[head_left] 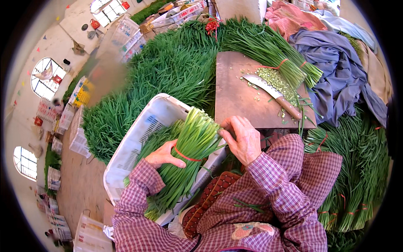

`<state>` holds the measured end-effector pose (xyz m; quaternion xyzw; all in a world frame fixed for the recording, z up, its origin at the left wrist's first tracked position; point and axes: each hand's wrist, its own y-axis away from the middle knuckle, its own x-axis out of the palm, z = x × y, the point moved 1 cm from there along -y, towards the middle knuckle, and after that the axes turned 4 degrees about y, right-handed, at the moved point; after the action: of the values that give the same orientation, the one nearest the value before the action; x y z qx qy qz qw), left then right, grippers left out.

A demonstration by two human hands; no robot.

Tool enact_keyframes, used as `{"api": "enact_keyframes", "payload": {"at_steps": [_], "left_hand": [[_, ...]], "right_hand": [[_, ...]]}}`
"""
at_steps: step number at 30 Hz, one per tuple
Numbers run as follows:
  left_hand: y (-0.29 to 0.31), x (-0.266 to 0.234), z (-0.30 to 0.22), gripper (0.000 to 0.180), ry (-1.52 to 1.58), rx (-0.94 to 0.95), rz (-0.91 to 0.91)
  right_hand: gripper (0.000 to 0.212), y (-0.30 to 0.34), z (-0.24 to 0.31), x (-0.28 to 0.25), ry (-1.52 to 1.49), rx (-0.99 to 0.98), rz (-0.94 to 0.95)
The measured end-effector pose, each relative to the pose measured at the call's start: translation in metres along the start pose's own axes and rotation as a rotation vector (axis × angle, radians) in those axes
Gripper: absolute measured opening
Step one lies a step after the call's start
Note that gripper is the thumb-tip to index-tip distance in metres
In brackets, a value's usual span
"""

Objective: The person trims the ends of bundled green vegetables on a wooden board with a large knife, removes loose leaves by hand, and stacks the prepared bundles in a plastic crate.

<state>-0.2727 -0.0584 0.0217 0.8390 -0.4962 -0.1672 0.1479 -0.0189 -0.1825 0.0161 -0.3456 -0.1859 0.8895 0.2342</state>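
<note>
My left hand (163,155) is wrapped round a bundle of green garlic chives (191,143), near the red band (186,156) that ties it. The bundle is tilted over a white plastic crate (119,161), pale cut ends up and leaves hanging down into it. At the right edge of the cut ends, my right hand (242,138) pinches stems between thumb and fingers; the tips are partly hidden. More chives lie inside the crate, under the bundle. A knife (268,89) with a curved blade and wooden handle rests on a brown board (235,101), beside chopped stem ends (277,80).
Banded chive bundles (289,69) lie across the board's far edge. A large heap of chives (168,63) spreads behind the crate. Grey-blue cloth (331,63) lies at the right, above more banded bundles (352,168). White crates (90,235) stand on the floor at left.
</note>
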Motion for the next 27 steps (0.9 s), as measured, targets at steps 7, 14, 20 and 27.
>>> {"api": "enact_keyframes", "payload": {"at_steps": [7, 14, 20, 27], "left_hand": [[-0.002, -0.004, 0.013, 0.089, 0.059, 0.007, -0.02], [-0.002, 0.01, -0.002, 0.087, 0.069, 0.001, -0.054], [-0.002, 0.013, -0.006, 0.087, 0.055, -0.007, -0.035], [-0.007, 0.008, 0.005, 0.086, 0.091, 0.03, -0.035]], "right_hand": [[0.015, 0.014, -0.009, 0.014, -0.001, 0.008, 0.054], [0.022, 0.017, -0.011, 0.023, -0.05, 0.066, 0.119], [0.023, 0.016, -0.015, 0.03, -0.244, 0.125, 0.055], [0.022, 0.006, -0.038, 0.022, -0.505, 0.194, 0.09]]}}
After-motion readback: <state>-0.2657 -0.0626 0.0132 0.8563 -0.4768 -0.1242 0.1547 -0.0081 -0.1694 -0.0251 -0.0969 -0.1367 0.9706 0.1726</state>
